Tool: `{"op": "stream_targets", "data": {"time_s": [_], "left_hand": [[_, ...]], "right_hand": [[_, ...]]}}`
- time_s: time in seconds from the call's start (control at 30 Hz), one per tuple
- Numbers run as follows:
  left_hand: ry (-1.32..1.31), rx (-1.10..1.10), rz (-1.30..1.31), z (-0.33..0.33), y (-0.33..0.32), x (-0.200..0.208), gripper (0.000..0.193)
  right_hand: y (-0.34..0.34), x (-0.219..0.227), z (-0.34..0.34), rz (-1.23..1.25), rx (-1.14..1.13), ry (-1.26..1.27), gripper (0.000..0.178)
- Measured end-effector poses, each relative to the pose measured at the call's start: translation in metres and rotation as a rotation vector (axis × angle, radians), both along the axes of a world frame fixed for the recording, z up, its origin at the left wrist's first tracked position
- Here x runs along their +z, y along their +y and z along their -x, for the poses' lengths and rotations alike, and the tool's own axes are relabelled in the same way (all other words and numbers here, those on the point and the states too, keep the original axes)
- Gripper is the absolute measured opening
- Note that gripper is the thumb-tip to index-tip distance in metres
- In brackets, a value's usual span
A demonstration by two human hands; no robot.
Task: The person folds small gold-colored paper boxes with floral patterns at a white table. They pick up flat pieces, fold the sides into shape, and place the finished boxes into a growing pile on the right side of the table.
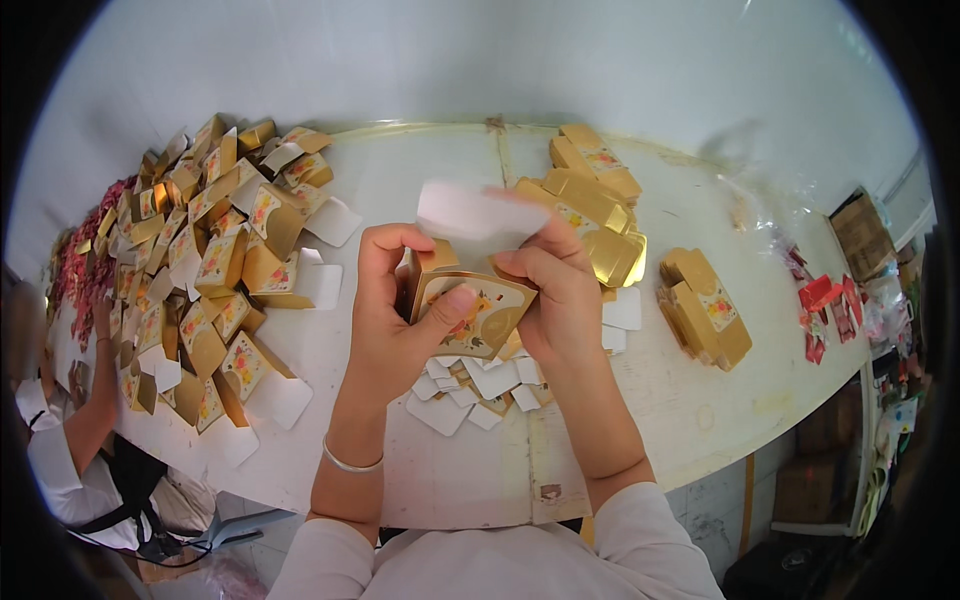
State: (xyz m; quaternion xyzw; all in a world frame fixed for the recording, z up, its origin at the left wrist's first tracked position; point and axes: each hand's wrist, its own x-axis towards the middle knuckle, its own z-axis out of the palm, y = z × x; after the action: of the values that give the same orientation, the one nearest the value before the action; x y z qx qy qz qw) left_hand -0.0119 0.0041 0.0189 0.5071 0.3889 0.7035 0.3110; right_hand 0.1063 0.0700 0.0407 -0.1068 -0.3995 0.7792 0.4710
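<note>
The left hand and right hand both grip a small gold cardboard box with a floral panel over the white worktop, thumbs steadying it; its blurred white flap lifts at twelve o'clock. Finished gold boxes pile at nine o'clock.

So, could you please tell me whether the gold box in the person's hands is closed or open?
Open: the gold box has its white flap standing up, blurred, between left hand and right hand.
</note>
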Motion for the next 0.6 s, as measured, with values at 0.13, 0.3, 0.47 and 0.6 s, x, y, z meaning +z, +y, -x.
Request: {"op": "stream_targets", "data": {"time_s": [0.13,0.3,0.47,0.6], "left_hand": [[-0.120,-0.033,-0.003,-0.002,0.001,0.003,0.047],[-0.044,-0.063,0.083,0.002,0.000,0.004,0.059],[0.027,-0.120,0.156,0.006,-0.003,0.007,0.062],[0.019,-0.159,0.126,0.008,-0.005,0.006,0.061]], "right_hand": [[0.013,-0.011,-0.003,-0.420,0.044,-0.005,0.026],[0.003,-0.002,-0.006,-0.654,-0.094,-0.162,0.017],[0.008,-0.002,-0.010,-0.576,-0.071,-0.253,0.019],[0.015,-0.002,-0.013,-0.512,-0.053,-0.251,0.019]]}}
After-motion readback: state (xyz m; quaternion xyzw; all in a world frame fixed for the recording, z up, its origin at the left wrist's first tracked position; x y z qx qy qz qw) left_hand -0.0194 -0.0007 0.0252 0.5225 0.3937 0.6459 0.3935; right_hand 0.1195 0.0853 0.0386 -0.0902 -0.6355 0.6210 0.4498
